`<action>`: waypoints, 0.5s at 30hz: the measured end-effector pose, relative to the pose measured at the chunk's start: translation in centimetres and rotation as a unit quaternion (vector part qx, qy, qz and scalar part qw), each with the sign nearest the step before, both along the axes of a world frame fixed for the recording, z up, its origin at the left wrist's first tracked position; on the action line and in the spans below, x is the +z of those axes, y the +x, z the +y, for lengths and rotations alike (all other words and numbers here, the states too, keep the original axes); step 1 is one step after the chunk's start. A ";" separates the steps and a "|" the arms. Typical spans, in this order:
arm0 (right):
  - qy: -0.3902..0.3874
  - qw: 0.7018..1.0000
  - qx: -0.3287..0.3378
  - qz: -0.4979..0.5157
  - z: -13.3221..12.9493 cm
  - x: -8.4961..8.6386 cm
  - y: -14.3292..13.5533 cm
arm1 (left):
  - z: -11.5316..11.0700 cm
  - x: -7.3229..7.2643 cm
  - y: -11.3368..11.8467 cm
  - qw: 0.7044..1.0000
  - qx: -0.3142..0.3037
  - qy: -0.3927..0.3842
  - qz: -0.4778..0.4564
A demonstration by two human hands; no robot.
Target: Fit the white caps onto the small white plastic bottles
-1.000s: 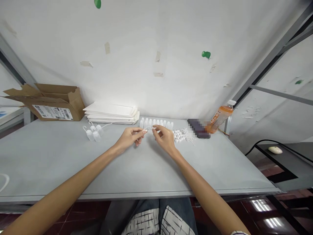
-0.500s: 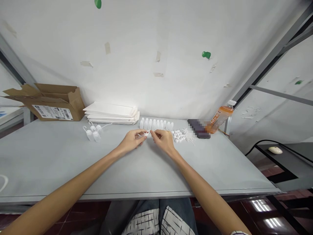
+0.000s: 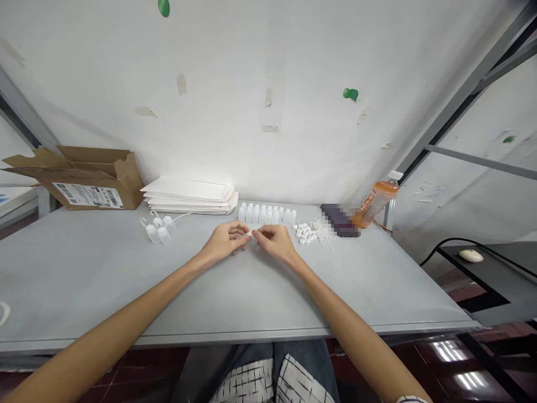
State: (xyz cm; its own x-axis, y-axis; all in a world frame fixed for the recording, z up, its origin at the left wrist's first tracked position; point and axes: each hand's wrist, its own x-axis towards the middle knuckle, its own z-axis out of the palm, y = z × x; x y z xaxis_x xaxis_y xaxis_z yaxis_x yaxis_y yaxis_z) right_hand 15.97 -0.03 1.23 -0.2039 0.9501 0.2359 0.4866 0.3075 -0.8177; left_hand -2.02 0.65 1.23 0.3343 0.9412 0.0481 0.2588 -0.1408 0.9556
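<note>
I can barely make out the small white piece (image 3: 251, 233) at the centre of the frame; the fingertips cover most of it, so I cannot tell its full shape. Pixel blocks blur part of the dark slab (image 3: 338, 219) right of centre, along with the lower left of the orange drink bottle (image 3: 380, 198) beside it. At the left edge, a white curved object (image 3: 4, 313) is cut off. The right hand partly blocks my view of the bases in the row of white bottles (image 3: 266, 214).

The piece sits between the two hands, above the grey table (image 3: 218, 302). I have the left hand (image 3: 225, 239) pinching it narrowly from the left, and the right hand (image 3: 274, 240) pinched on it from the right, fingertips nearly meeting.

Just above the hands in the frame stands that row. Near the right hand, to its right, I see a pile of white caps (image 3: 308, 232); well apart, left of the left hand, stands a cluster of capped bottles (image 3: 161, 232) with thin white tails.
</note>
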 end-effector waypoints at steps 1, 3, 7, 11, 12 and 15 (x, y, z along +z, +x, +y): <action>-0.006 1.000 0.007 0.005 0.1 -0.1 0.1 | 0.0 0.0 0.0 1.000 -0.002 0.000 -0.001; -0.020 0.999 0.022 0.025 0.2 -0.1 0.1 | 0.0 0.0 0.0 1.000 -0.007 0.002 0.000; -0.062 0.994 0.044 0.083 0.2 0.1 0.3 | -0.1 0.2 0.1 1.000 -0.013 0.009 0.005; -0.105 0.986 0.062 0.117 0.2 0.4 0.3 | 0.0 0.2 0.0 0.999 -0.024 0.021 0.016; -0.106 0.985 0.062 0.121 0.2 0.5 0.3 | 0.0 0.2 0.0 0.999 -0.025 0.023 0.017; -0.097 0.986 0.054 0.121 0.2 0.6 0.3 | 0.0 0.0 0.0 0.999 -0.020 0.035 0.022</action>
